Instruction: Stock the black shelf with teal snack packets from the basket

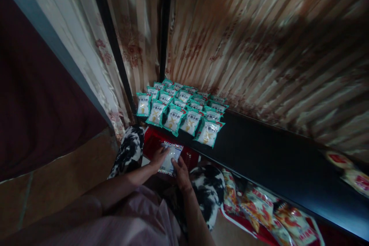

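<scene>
Between both hands, low in the middle of the head view, is a pale snack bag (169, 160) with a striped edge. My left hand (159, 159) grips its left side, and my right hand (181, 170) has its right side, thumb on the front. The bag is over a red basket (190, 157) between my knees. Just beyond, several green and white snack bags (174, 118) stand in rows on the left end of a black shelf (245, 138).
Pleated curtains (245, 46) hang behind the shelf, with dark poles (165, 27) in front. At lower right a red basket (259, 230) holds several snack bags (296, 225). More packets (357, 180) lie at the shelf's right end.
</scene>
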The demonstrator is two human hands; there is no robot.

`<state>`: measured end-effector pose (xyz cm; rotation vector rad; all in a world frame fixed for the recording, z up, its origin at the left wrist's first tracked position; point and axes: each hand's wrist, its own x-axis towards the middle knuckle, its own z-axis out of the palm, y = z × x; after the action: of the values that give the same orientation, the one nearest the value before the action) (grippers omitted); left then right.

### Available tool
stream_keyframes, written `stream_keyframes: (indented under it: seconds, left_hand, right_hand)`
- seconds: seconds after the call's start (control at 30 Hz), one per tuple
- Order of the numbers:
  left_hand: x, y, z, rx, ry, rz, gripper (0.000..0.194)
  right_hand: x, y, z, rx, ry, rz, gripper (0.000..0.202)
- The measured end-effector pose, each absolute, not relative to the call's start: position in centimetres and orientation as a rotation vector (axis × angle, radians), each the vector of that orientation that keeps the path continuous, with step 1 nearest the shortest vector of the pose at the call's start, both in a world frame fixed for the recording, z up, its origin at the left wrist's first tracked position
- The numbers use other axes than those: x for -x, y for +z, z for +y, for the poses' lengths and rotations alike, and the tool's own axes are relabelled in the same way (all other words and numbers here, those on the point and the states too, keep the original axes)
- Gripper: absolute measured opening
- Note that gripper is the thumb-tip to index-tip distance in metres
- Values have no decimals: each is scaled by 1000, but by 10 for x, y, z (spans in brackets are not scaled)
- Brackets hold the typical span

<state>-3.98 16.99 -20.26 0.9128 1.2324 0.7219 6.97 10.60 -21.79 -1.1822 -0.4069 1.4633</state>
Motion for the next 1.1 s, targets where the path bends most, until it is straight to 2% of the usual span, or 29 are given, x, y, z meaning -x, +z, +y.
stream_keyframes:
  seconds: [0.17,0.63,0.93,1.1]
  left_hand:
    - [41,-200,171,-931,745,1177,51]
    - [42,-206,173,-890,759,1249,41]
    - [46,-209,183,-815,707,1403,34]
    - [50,-209,191,-732,690,1413,34]
  right_hand:
    - [-69,-218,105,1148,1461,-423,59]
    - [-67,-206,105,1157,1451,-418,55]
    - [-64,-195,101,1161,1445,-469,80]
    - [-62,-197,100,1092,1490,-373,82]
